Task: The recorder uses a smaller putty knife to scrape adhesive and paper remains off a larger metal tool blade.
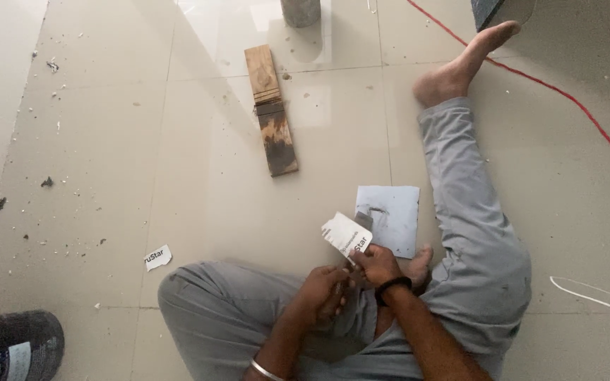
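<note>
I sit on a beige tiled floor in grey trousers, one leg bent, the other stretched out. My right hand (375, 264), with a black band at the wrist, pinches a small white printed paper wrapper (347, 236) at its lower edge. My left hand (323, 291), a metal bangle on its wrist, is curled close beside the right, fingers closed on a small item that I cannot make out. A pale grey square sheet (393, 215) lies flat on the floor just behind the wrapper.
A worn wooden plank (271, 109) lies ahead on the tiles. A torn white paper scrap (157, 257) lies at the left. A dark cylinder (12, 346) sits bottom left, a grey one (300, 12) at top. A red cord (552, 88) and white cord (594, 296) run at right.
</note>
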